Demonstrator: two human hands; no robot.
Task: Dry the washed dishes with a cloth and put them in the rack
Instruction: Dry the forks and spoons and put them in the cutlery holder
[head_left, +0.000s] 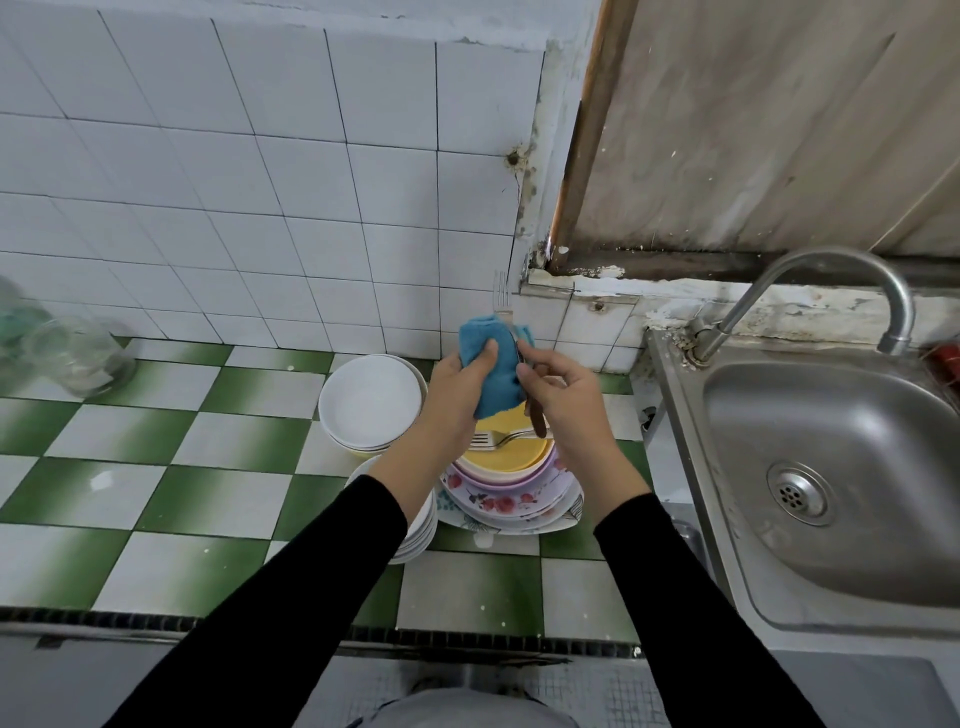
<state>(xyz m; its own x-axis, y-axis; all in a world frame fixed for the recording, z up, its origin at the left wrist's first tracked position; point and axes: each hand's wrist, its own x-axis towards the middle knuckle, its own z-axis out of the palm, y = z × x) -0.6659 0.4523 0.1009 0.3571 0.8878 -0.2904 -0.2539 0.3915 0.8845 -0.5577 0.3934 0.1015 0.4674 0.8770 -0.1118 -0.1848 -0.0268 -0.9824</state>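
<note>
A metal fork (500, 293) stands upright above the bench, tines up, its shaft wrapped in a folded blue cloth (493, 374). The left hand (457, 389) is curled round the cloth and squeezes it against the fork. The right hand (563, 400) pinches the lower end, where what looks like a brown handle sticks out below the fingers. So the step in hand is the drying of one piece of cutlery, held over the pile of dishes.

Directly below, a second all-metal fork (498, 439) lies across a round yellow plate (511, 457). That plate tops a stack of lilac and flower-patterned plates (509, 506). Just beside it, to the left, sits a nest of white bowls (371, 400), and nearer the person a stack of white plates (423, 525) shows partly under the left sleeve. All rest on the green-and-white chequered tiled bench (182, 467).

No rack is in view, so nothing can be counted as put away. By my reading the job is near its start: one fork is being wiped, while the other fork, the plates and the bowls are left to dry.

Further out, a steel sink (831, 467) with a curved tap (831, 275) lies to the right, and clear glass jars (78, 353) sit at the far left.
</note>
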